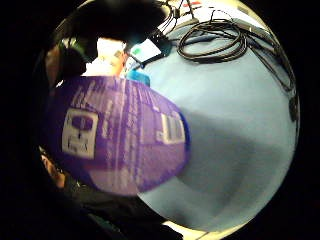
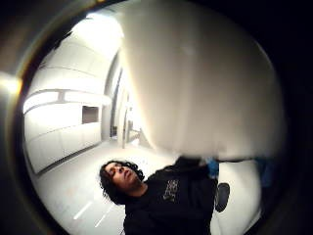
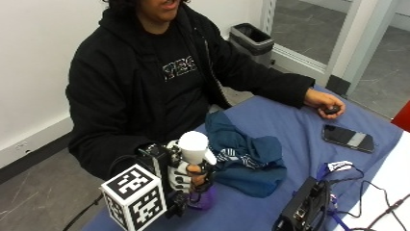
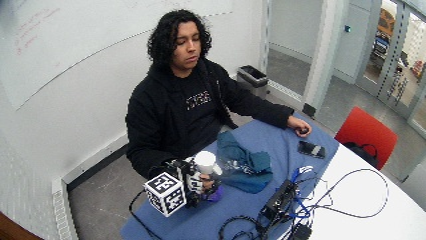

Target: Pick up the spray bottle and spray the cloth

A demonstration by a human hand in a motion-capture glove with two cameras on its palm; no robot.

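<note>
Seated at table in a black zip-front hooded sweatshirt (image 3: pixel 121 91), worn open over a black T-shirt (image 3: pixel 173 72) with pale block lettering across the chest. Long black sleeves down to both wrists. Right hand (image 3: pixel 185 173) in a black glove with white plastic pieces and black straps across it; left hand (image 3: pixel 323 103) without glove.

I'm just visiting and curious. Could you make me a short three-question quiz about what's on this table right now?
1. True or false: the black-gloved right hand grips the purple spray bottle with a white top.
2. The crumpled teal cloth lies on: A) the blue table cover; B) the floor.
3. What flat dark thing lies near the bare hand?

Key: 1 true; 2 A; 3 a black smartphone.
</note>
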